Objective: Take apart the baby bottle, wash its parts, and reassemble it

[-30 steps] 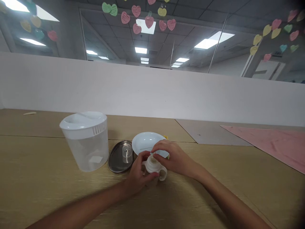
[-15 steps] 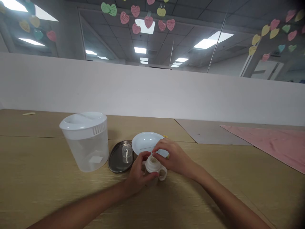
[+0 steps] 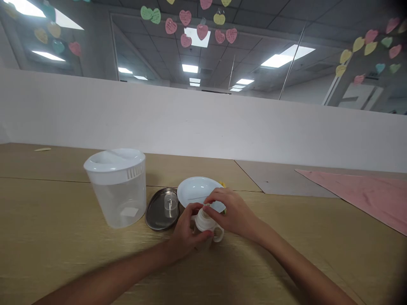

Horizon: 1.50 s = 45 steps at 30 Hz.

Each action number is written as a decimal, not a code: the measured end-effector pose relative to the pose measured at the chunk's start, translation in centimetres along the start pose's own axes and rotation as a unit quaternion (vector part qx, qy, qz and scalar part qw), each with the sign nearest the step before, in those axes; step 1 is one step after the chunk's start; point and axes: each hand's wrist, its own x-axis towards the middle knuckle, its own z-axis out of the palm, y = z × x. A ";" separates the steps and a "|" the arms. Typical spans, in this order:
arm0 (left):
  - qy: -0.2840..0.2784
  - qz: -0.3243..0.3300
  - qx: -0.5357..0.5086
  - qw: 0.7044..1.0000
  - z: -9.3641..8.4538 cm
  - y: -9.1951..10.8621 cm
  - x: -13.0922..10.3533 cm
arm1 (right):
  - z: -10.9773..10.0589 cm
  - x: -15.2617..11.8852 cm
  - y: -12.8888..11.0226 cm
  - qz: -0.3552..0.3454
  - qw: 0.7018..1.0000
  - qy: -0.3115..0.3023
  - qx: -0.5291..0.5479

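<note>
A white baby bottle with side handles (image 3: 203,223) stands on the table in front of me, its clear lower part partly covered by my fingers. My left hand (image 3: 187,231) is wrapped round its left side, thumb across the front. From the right, my right hand (image 3: 233,212) pinches the small tip at the bottle's top between thumb and fingertips. Just behind is a white oval plate (image 3: 193,186) with a thin line across it, partly hidden by my right hand. Left of it lies a metal tray (image 3: 155,212) holding a clear plastic cap (image 3: 171,203).
At the left stands a translucent bucket with a white lid (image 3: 116,190). Something yellow (image 3: 223,184) shows behind the plate. A pink cloth (image 3: 365,195) covers the right of the table, and a flat pale piece (image 3: 42,149) lies far left. A white wall (image 3: 190,123) closes the back.
My view has shifted slightly, so everything sits a little further right. Both hands keep their places on the bottle; the right fingertips have moved only slightly at its top.
</note>
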 end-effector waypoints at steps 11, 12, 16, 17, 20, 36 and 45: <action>0.004 -0.014 -0.008 1.000 0.1 -0.3 -0.1 | 1.0 0.1 0.1 0.017 0.998 0.038 -0.040; 0.003 -0.015 -0.008 1.000 0.1 -0.3 -0.1 | 1.0 0.1 0.1 0.021 0.998 0.037 -0.042; -0.001 -0.016 -0.020 1.000 0.1 0.0 -0.1 | 0.6 0.0 0.1 0.024 0.999 0.012 -0.036; 0.000 -0.014 -0.021 1.000 0.0 0.1 0.0 | 0.4 0.0 0.0 0.023 0.999 0.000 -0.029; -0.004 -0.018 -0.010 1.000 0.0 0.4 0.0 | -0.1 -0.2 -0.1 0.021 0.999 -0.033 -0.010; 0.003 -0.031 -0.019 0.999 0.1 0.0 -0.2 | 0.4 0.0 0.0 0.054 0.997 -0.039 -0.024; -0.003 -0.056 -0.008 0.998 -0.1 0.2 0.0 | 0.8 0.0 0.0 0.053 0.997 -0.044 -0.018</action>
